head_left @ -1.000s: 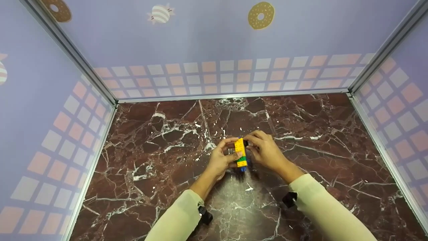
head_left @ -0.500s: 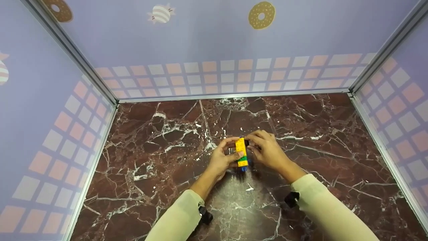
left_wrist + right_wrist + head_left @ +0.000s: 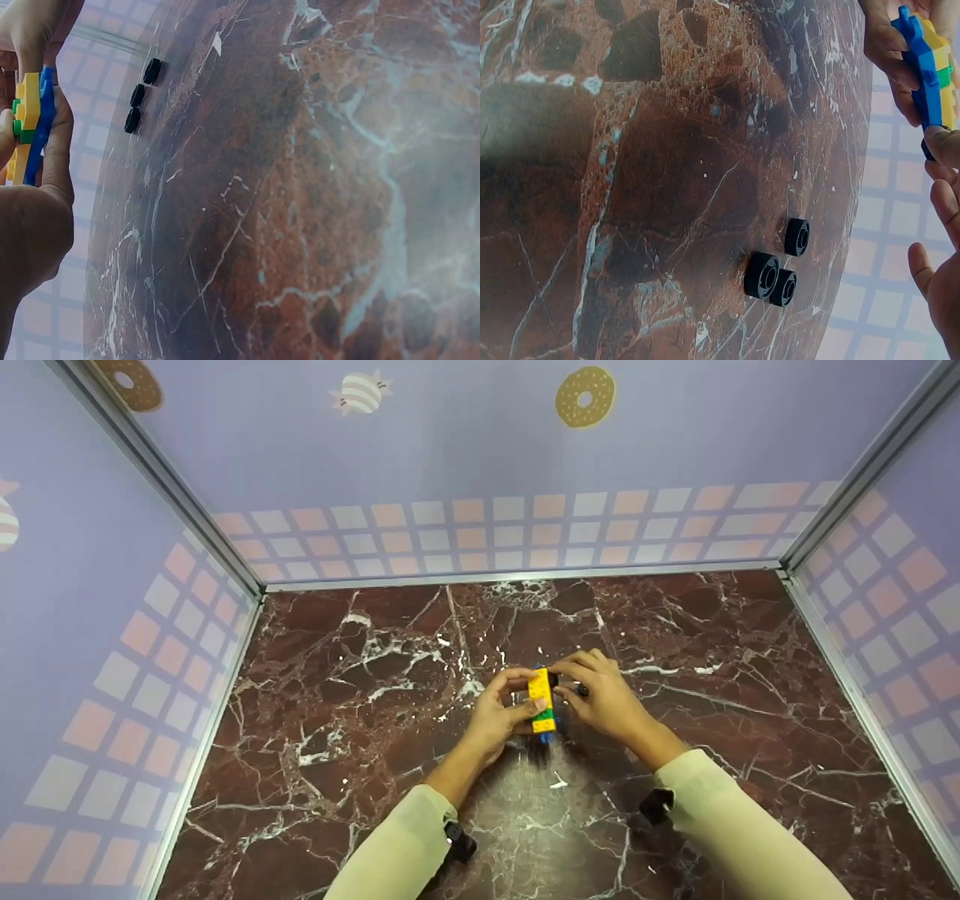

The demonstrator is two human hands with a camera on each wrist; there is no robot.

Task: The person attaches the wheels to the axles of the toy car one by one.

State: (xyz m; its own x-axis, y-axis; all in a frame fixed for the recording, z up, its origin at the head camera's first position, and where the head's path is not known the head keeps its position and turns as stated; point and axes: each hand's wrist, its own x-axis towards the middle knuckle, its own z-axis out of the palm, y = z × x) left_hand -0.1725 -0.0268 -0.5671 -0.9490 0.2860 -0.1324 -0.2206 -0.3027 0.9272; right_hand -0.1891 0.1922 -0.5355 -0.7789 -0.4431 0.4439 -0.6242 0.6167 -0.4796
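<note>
A toy car body of building bricks, with yellow and green bricks (image 3: 540, 690) on a blue base (image 3: 924, 67), is held above the table. My left hand (image 3: 493, 718) grips it from the left side, thumb over the bricks and fingers round the base. At its far right side, my right hand (image 3: 604, 701) pinches a black wheel (image 3: 928, 148) against the blue base. In the right wrist view the thumb partly covers this wheel, so I cannot tell how it is seated. Several loose fingers of that hand extend below it.
Three black wheels (image 3: 763, 274) sit close together on the dark red marbled table (image 3: 360, 780); in the head view one wheel (image 3: 583, 688) shows between the fingers of the right hand. Purple panels with pink and white squares (image 3: 510, 532) enclose the back and sides.
My right hand has shifted slightly, and a black wheel on the table beneath it now shows. The left hand and the toy car body have barely moved.
</note>
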